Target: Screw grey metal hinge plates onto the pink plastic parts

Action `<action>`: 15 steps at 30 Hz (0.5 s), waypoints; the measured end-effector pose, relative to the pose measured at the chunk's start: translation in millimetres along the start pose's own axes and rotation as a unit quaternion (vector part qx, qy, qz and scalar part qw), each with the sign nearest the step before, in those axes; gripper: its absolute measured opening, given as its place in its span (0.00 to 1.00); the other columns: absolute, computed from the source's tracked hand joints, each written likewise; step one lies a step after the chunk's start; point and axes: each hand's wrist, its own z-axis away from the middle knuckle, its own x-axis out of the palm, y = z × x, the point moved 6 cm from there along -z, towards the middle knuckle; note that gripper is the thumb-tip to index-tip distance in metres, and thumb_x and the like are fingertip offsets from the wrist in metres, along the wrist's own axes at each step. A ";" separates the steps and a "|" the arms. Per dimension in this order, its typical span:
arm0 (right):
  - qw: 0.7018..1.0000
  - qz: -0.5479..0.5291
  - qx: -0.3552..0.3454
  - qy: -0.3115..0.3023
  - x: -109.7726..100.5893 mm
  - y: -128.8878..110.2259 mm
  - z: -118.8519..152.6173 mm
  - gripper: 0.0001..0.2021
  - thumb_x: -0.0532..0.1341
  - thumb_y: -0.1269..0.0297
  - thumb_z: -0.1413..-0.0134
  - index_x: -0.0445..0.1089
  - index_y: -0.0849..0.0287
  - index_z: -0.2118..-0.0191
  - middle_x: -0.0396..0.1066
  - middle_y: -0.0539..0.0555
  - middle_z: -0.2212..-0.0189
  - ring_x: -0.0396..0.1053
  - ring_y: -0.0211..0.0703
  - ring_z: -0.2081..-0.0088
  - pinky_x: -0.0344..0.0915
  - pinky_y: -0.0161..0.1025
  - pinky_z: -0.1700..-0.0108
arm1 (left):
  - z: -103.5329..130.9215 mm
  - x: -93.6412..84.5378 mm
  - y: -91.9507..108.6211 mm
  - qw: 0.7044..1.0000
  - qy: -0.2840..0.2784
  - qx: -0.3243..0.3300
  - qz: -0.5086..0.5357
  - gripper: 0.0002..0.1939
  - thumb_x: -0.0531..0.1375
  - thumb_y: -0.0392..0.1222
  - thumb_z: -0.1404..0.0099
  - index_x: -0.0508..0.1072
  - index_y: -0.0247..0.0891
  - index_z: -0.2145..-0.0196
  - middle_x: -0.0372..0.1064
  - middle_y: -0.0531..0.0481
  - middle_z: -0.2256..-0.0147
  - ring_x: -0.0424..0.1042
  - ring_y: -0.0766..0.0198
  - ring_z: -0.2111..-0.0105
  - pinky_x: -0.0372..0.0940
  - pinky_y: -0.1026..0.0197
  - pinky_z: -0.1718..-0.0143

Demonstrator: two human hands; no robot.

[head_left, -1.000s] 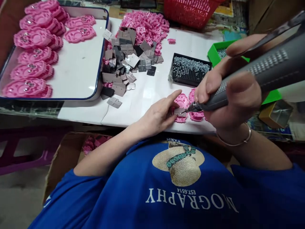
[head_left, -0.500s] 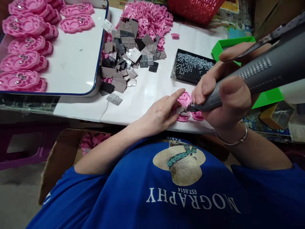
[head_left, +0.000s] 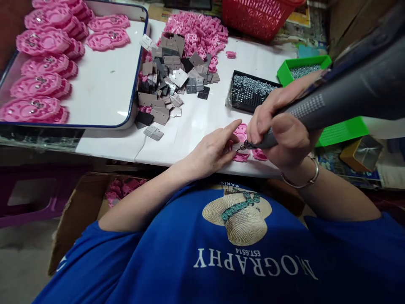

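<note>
My right hand (head_left: pixel 281 126) is wrapped round a dark grey electric screwdriver (head_left: pixel 341 93) that slants down to the left. Its thin bit meets a pink plastic part (head_left: pixel 241 131) near the table's front edge. My left hand (head_left: pixel 210 152) presses on that part's left side with the fingers, and a flat grey piece shows partly between hand and bit. A second pink part (head_left: pixel 259 155) lies just to the right, partly under my right hand. Behind them stands a black box of small screws (head_left: pixel 253 90).
A white tray (head_left: pixel 126 105) with stacked pink parts is at the left. Beside it lie grey metal plates (head_left: pixel 171 76) and small pink pieces (head_left: pixel 196 31). A red basket (head_left: pixel 259 17), a green screw tray (head_left: pixel 286 69) and another green tray (head_left: pixel 348 131) stand toward the right.
The screwdriver and my right hand have shifted a little left, with the bit now at the lower left of the pink part. My left hand stays on the part. The view has shifted slightly.
</note>
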 end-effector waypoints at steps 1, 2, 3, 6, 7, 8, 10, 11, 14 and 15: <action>1.000 0.011 0.018 0.004 -1.6 1.3 -1.2 0.13 0.68 0.55 0.53 0.69 0.46 0.60 0.64 0.43 0.80 0.55 0.33 0.86 0.54 0.35 0.84 | 0.5 -0.3 -0.3 1.000 0.001 0.003 0.002 0.28 0.57 0.35 0.34 0.59 0.34 0.37 0.71 0.45 0.59 0.69 0.64 0.62 0.66 0.60 0.56; 0.999 0.023 0.032 0.009 -4.1 0.0 -3.7 0.15 0.68 0.52 0.53 0.69 0.45 0.59 0.64 0.43 0.80 0.54 0.33 0.86 0.54 0.35 0.84 | 1.3 -0.8 -0.5 1.000 0.002 0.005 0.004 0.30 0.57 0.35 0.34 0.57 0.35 0.36 0.72 0.44 0.58 0.70 0.64 0.62 0.67 0.60 0.56; 0.999 0.036 0.036 0.019 -8.4 -4.7 -7.6 0.17 0.68 0.49 0.54 0.68 0.45 0.58 0.63 0.42 0.81 0.52 0.33 0.87 0.53 0.35 0.84 | 2.1 -1.1 -1.1 1.000 0.002 0.005 0.005 0.31 0.57 0.36 0.33 0.54 0.36 0.34 0.72 0.44 0.56 0.70 0.65 0.62 0.67 0.60 0.56; 0.991 0.104 0.020 0.087 -36.2 -31.3 -24.6 0.16 0.67 0.49 0.56 0.68 0.45 0.60 0.64 0.44 0.77 0.51 0.33 0.86 0.50 0.37 0.85 | 4.2 -1.6 -3.7 1.000 -0.009 -0.009 -0.004 0.33 0.57 0.36 0.33 0.52 0.37 0.33 0.73 0.42 0.53 0.72 0.65 0.61 0.68 0.60 0.54; 0.983 0.136 0.004 0.122 -51.3 -42.1 -30.2 0.15 0.67 0.50 0.55 0.68 0.45 0.61 0.66 0.45 0.75 0.51 0.33 0.85 0.50 0.38 0.84 | 4.5 -2.2 -4.3 1.000 -0.010 -0.014 -0.011 0.33 0.57 0.37 0.33 0.52 0.38 0.33 0.74 0.42 0.53 0.72 0.65 0.61 0.68 0.59 0.54; 0.973 0.172 -0.009 0.155 -68.5 -51.3 -35.2 0.14 0.66 0.51 0.54 0.68 0.44 0.61 0.67 0.46 0.72 0.52 0.33 0.83 0.51 0.39 0.83 | 4.6 -2.8 -4.9 1.000 -0.013 -0.021 -0.016 0.34 0.57 0.37 0.33 0.52 0.39 0.33 0.74 0.43 0.53 0.73 0.64 0.60 0.69 0.59 0.53; 0.948 0.243 -0.036 0.204 -107.5 -63.3 -42.6 0.12 0.64 0.50 0.51 0.67 0.41 0.60 0.70 0.45 0.67 0.54 0.34 0.80 0.54 0.42 0.79 | 4.2 -3.9 -5.4 0.999 -0.018 -0.032 -0.023 0.33 0.57 0.39 0.32 0.52 0.40 0.33 0.74 0.43 0.52 0.74 0.63 0.58 0.69 0.57 0.53; 0.937 0.272 -0.032 0.218 -128.6 -62.8 -45.3 0.11 0.63 0.49 0.49 0.67 0.38 0.59 0.70 0.43 0.66 0.54 0.35 0.78 0.56 0.43 0.76 | 3.8 -4.2 -5.5 0.999 -0.023 -0.040 -0.023 0.33 0.57 0.40 0.32 0.52 0.40 0.33 0.74 0.43 0.51 0.74 0.62 0.57 0.70 0.57 0.52; 0.907 0.285 -0.045 0.308 -195.8 -50.6 -43.5 0.17 0.66 0.42 0.60 0.65 0.37 0.63 0.69 0.41 0.71 0.48 0.34 0.79 0.49 0.44 0.77 | 2.8 -4.9 -4.4 0.998 -0.032 -0.053 -0.019 0.32 0.57 0.42 0.31 0.53 0.41 0.33 0.74 0.43 0.52 0.75 0.61 0.56 0.70 0.56 0.51; 0.902 0.283 -0.044 0.323 -213.8 -42.2 -42.6 0.19 0.66 0.41 0.64 0.65 0.37 0.64 0.69 0.41 0.72 0.47 0.34 0.78 0.48 0.44 0.78 | 2.7 -4.9 -4.4 0.998 -0.034 -0.058 -0.018 0.31 0.58 0.43 0.31 0.53 0.41 0.33 0.74 0.43 0.51 0.75 0.60 0.56 0.70 0.55 0.51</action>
